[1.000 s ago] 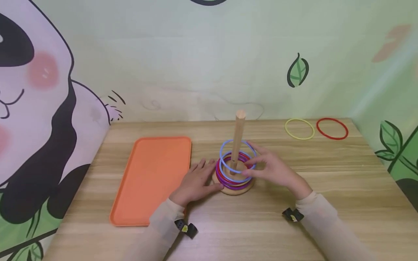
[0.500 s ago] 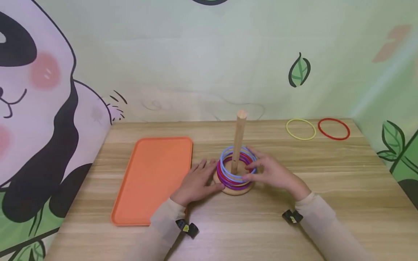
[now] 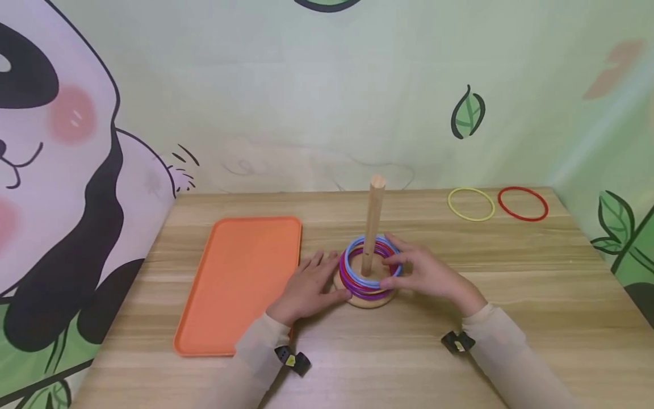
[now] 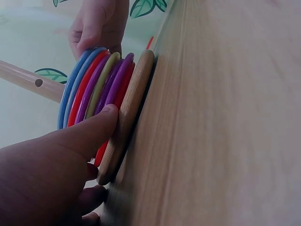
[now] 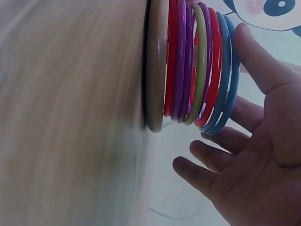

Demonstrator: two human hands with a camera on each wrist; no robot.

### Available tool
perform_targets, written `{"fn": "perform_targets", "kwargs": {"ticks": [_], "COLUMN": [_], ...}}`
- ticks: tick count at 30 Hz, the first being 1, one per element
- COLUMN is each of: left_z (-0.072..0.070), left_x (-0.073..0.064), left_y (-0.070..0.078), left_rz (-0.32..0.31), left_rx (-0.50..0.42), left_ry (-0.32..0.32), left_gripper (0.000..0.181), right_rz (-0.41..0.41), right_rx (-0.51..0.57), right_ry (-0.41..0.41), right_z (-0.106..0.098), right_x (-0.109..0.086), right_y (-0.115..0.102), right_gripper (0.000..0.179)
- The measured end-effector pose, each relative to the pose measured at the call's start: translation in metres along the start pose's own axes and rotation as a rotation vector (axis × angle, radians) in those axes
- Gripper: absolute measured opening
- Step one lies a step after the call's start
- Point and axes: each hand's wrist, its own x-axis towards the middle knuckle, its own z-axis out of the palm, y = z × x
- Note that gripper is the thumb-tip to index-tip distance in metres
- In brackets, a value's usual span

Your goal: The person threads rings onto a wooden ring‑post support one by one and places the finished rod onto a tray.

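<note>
A wooden peg (image 3: 374, 213) rises from a round wooden base (image 4: 130, 110) on the table. Around it lies a stack of several thin rings, with red, purple and yellow-green ones below and two blue ones uppermost. My right hand (image 3: 424, 275) holds the top blue ring (image 5: 236, 70) by its right side, thumb at the near edge and fingertips farther back. At the left of the stack, my left hand (image 3: 306, 289) stretches its fingers along the base, its thumb (image 4: 101, 125) pressing on the lower rings. The far fingers are partly hidden in the left wrist view.
An orange tray (image 3: 245, 278) lies to the left, with my left forearm over its near right corner. At the table's back right lie a yellow ring (image 3: 494, 207) and a red ring (image 3: 547, 209). A printed wall backdrop (image 3: 317, 113) borders the back edge.
The top blue ring has come down around the peg with my right hand, and now rests against the other blue ring. My left hand has stayed in place.
</note>
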Motion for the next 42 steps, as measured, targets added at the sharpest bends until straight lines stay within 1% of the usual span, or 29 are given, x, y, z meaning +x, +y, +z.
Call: {"fn": "perform_targets", "kwargs": {"ticks": [2,9,13,15,18,22,25,28,31,34,36,39,42], "left_z": [0.0,-0.002,-0.003,-0.003,-0.002,-0.003,-0.003,-0.003,-0.003,-0.004,-0.003,-0.003,-0.003], "left_x": [0.0,0.0,-0.001,-0.001,0.0,0.0,0.0,-0.001,-0.002,-0.002,-0.002,-0.002,-0.002], "left_y": [0.0,0.001,0.002,0.002,0.002,0.003,0.003,0.003,0.002,0.002,0.001,0.001,0.002], "left_rz": [-0.006,0.003,-0.001,0.004,0.008,0.009,0.005,0.002,0.001,0.003,0.006,0.009,0.014], "left_rx": [0.004,0.003,-0.001,0.001,-0.002,-0.008,-0.006,-0.006,-0.009,-0.01,-0.01,-0.009,-0.012], "left_ry": [-0.008,-0.001,-0.003,-0.002,0.002,0.003,-0.004,-0.003,0.0,0.002,0.004,0.004,0.003], "left_gripper": [0.09,0.088,0.088,0.088,0.087,0.087,0.088,0.088,0.088,0.087,0.087,0.087,0.087], "right_rz": [0.003,-0.005,0.023,0.056,0.132,0.247,0.321,0.412,0.525,0.605,0.628,0.64,0.649], "right_rx": [0.008,0.05,0.055,0.053,0.05,0.094,0.136,0.114,0.073,0.034,0.001,-0.041,-0.067], "right_ry": [0.002,0.022,0.063,0.113,0.205,0.33,0.452,0.568,0.626,0.641,0.633,0.577,0.513], "right_z": [0.001,0.002,0.001,-0.001,-0.008,-0.019,-0.026,-0.035,-0.046,-0.056,-0.061,-0.066,-0.068], "right_x": [0.001,0.002,0.001,0.0,-0.001,-0.006,-0.012,-0.018,-0.027,-0.036,-0.04,-0.043,-0.044], "right_y": [0.001,0.001,0.002,0.006,0.019,0.042,0.058,0.072,0.086,0.1,0.108,0.116,0.12], "right_gripper": [0.05,0.058,0.06,0.059,0.06,0.058,0.058,0.06,0.063,0.065,0.067,0.074,0.079]}}
